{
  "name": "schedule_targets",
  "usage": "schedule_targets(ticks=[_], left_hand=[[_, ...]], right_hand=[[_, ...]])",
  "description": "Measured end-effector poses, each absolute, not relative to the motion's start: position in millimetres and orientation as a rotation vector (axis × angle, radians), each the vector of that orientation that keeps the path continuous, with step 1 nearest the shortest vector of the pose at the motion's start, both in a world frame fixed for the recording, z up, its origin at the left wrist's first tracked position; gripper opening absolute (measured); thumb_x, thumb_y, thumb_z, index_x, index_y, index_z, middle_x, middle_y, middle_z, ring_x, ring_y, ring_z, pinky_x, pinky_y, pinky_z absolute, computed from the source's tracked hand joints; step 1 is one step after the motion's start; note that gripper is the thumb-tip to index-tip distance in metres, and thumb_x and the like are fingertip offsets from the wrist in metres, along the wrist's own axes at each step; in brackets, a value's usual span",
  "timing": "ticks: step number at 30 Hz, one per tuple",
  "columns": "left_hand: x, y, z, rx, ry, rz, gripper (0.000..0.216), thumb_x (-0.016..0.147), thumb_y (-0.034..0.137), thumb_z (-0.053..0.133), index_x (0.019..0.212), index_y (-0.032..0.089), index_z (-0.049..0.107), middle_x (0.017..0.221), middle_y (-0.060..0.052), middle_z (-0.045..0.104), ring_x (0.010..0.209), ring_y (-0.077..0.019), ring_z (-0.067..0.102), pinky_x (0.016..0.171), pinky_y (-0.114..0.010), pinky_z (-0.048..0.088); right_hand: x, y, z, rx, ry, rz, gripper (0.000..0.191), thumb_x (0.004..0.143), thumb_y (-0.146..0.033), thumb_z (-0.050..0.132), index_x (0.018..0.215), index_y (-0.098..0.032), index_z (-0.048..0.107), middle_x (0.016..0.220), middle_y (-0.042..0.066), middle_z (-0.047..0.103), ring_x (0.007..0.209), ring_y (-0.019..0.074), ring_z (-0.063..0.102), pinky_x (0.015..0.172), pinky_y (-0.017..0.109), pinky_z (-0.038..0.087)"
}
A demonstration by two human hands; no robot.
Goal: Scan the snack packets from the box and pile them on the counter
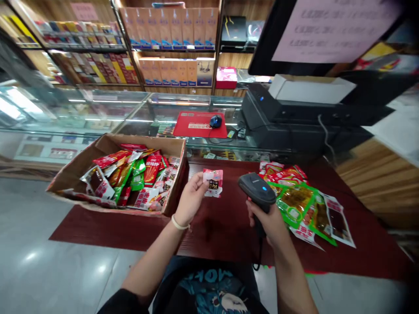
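Note:
My left hand [190, 201] pinches a small red and white snack packet [213, 182] and holds it up over the dark red table [216, 226]. My right hand [266, 221] grips the handle of a black barcode scanner [256, 190], whose head with a blue light points toward the packet. The two are a short gap apart. To the left, an open cardboard box [81, 163] is full of several mixed snack packets [134, 176]. A pile of red, green and white snack packets [303, 203] lies on the table right of the scanner.
Behind the table runs a glass counter [131, 115] with a red mouse pad [200, 124] and a blue mouse [215, 121]. A black printer [288, 117] and a monitor [314, 35] stand at the right. Shelves of boxed goods [170, 30] line the back wall.

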State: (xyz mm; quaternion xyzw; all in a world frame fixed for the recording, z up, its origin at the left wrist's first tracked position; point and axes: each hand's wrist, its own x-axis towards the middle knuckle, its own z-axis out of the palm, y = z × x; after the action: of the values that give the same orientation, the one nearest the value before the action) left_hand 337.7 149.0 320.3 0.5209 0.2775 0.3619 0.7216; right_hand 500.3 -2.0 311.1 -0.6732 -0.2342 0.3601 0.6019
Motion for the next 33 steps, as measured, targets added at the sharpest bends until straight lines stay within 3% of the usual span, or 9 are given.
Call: schedule_targets(ticks=[8, 13, 17, 20, 22, 25, 28, 30, 33], left_hand=[[389.8, 173.1, 217.7, 0.880, 0.669, 0.799, 0.039, 0.072, 0.034, 0.076, 0.105, 0.017, 0.064, 0.100, -0.003, 0.068, 0.081, -0.0120, 0.062, 0.068, -0.021, 0.050], [381.2, 184.2, 212.2, 0.762, 0.585, 0.720, 0.043, 0.072, 0.031, 0.077, 0.109, 0.018, 0.060, 0.098, -0.005, 0.068, 0.080, -0.0142, 0.065, 0.071, -0.027, 0.053], [375.4, 193.1, 211.8, 0.644, 0.568, 0.645, 0.045, 0.076, 0.027, 0.071, 0.117, 0.024, 0.055, 0.086, 0.000, 0.064, 0.068, -0.0080, 0.059, 0.060, -0.019, 0.045], [374.2, 196.4, 213.4, 0.615, 0.574, 0.603, 0.030, 0.085, 0.040, 0.058, 0.109, 0.022, 0.058, 0.084, -0.001, 0.062, 0.059, -0.0070, 0.050, 0.051, -0.018, 0.038], [373.4, 196.8, 216.6, 0.563, 0.541, 0.564, 0.039, 0.089, 0.052, 0.049, 0.106, 0.019, 0.061, 0.089, -0.006, 0.064, 0.060, -0.0088, 0.049, 0.050, -0.021, 0.039], [370.9, 195.9, 222.3, 0.473, 0.440, 0.522, 0.051, 0.087, 0.058, 0.048, 0.112, 0.016, 0.063, 0.106, -0.012, 0.065, 0.069, -0.0120, 0.056, 0.057, -0.024, 0.045], [368.8, 193.7, 224.4, 0.488, 0.383, 0.521, 0.043, 0.081, 0.035, 0.063, 0.120, 0.018, 0.061, 0.122, -0.011, 0.062, 0.091, -0.0156, 0.063, 0.074, -0.027, 0.050], [370.0, 191.0, 222.8, 0.542, 0.408, 0.547, 0.046, 0.075, 0.020, 0.068, 0.120, 0.018, 0.061, 0.122, -0.009, 0.063, 0.101, -0.0171, 0.063, 0.086, -0.028, 0.050], [375.9, 185.1, 218.5, 0.677, 0.513, 0.661, 0.045, 0.075, 0.022, 0.072, 0.118, 0.018, 0.059, 0.117, -0.009, 0.066, 0.097, -0.0177, 0.066, 0.092, -0.033, 0.049]], right_hand=[[512.5, -29.0, 296.4, -1.614, -0.440, 0.787, 0.035, 0.071, -0.045, 0.078, 0.069, -0.018, 0.055, 0.050, -0.004, 0.052, 0.038, 0.0097, 0.045, 0.040, 0.023, 0.037], [511.6, -24.4, 292.5, -1.634, -0.462, 0.811, 0.036, 0.071, -0.046, 0.077, 0.068, -0.018, 0.054, 0.051, -0.004, 0.052, 0.038, 0.0098, 0.045, 0.040, 0.023, 0.037], [509.0, -17.3, 287.7, -1.641, -0.488, 0.829, 0.037, 0.071, -0.047, 0.077, 0.070, -0.019, 0.054, 0.052, -0.004, 0.052, 0.039, 0.0103, 0.045, 0.040, 0.024, 0.037], [507.3, -15.1, 283.0, -1.662, -0.515, 0.859, 0.037, 0.072, -0.049, 0.076, 0.072, -0.020, 0.054, 0.052, -0.004, 0.052, 0.040, 0.0117, 0.045, 0.042, 0.025, 0.038], [506.4, -14.8, 281.1, -1.674, -0.519, 0.874, 0.037, 0.073, -0.050, 0.075, 0.073, -0.020, 0.054, 0.052, -0.004, 0.053, 0.040, 0.0121, 0.046, 0.043, 0.026, 0.039], [505.3, -14.7, 281.3, -1.686, -0.528, 0.886, 0.036, 0.073, -0.050, 0.075, 0.071, -0.020, 0.054, 0.051, -0.004, 0.052, 0.041, 0.0120, 0.045, 0.044, 0.026, 0.039], [504.9, -14.6, 283.1, -1.695, -0.543, 0.886, 0.035, 0.075, -0.049, 0.073, 0.071, -0.020, 0.054, 0.049, -0.005, 0.051, 0.041, 0.0119, 0.045, 0.045, 0.026, 0.039], [504.8, -14.3, 283.5, -1.695, -0.540, 0.876, 0.035, 0.076, -0.048, 0.073, 0.072, -0.020, 0.053, 0.050, -0.005, 0.052, 0.041, 0.0119, 0.045, 0.045, 0.026, 0.039], [504.4, -13.8, 282.6, -1.703, -0.527, 0.842, 0.035, 0.075, -0.048, 0.074, 0.073, -0.021, 0.052, 0.051, -0.005, 0.053, 0.040, 0.0118, 0.045, 0.044, 0.026, 0.038]])
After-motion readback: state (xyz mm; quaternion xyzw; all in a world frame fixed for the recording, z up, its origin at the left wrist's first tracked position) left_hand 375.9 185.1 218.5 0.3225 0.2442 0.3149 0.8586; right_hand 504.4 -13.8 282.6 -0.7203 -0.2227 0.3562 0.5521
